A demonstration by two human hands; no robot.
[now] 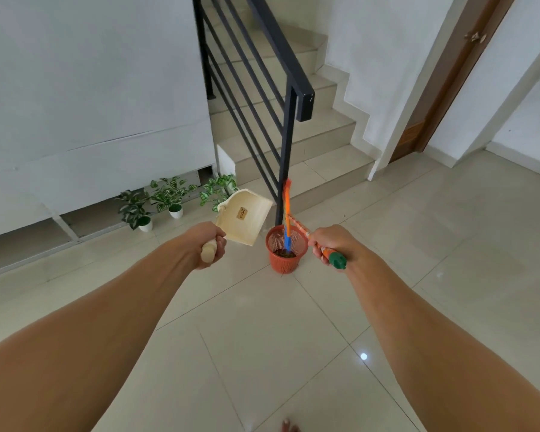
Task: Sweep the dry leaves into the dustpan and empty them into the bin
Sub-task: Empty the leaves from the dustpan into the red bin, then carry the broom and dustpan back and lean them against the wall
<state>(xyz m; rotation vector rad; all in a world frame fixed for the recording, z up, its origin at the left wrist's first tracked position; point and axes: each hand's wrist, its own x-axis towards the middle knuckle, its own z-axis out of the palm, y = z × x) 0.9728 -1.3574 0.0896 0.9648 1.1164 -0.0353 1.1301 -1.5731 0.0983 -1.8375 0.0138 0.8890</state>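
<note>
Nearest the camera, a bare toe [289, 425] shows at the bottom edge of the tiled floor [262, 353], and both forearms reach forward over it. The left hand [211, 244] is wrapped tight around the pale handle of the dustpan [243, 218], which is raised off the floor with its underside toward the camera and its mouth turned up and away, probably just tipped out or held clear of the bin. The right hand [326, 244] is curled around the orange, green-capped handle of the broom [287, 213], whose head hangs over and partly inside the orange mesh bin [284, 252], likely to knock off clinging bits. Dark material, apparently the dry leaves [286, 254], lies at the bottom of the bin. The bin stands on the floor against the foot of the black stair railing [286, 151]. Beyond, three potted plants [169, 201] line the white wall, and steps climb behind the railing.
</note>
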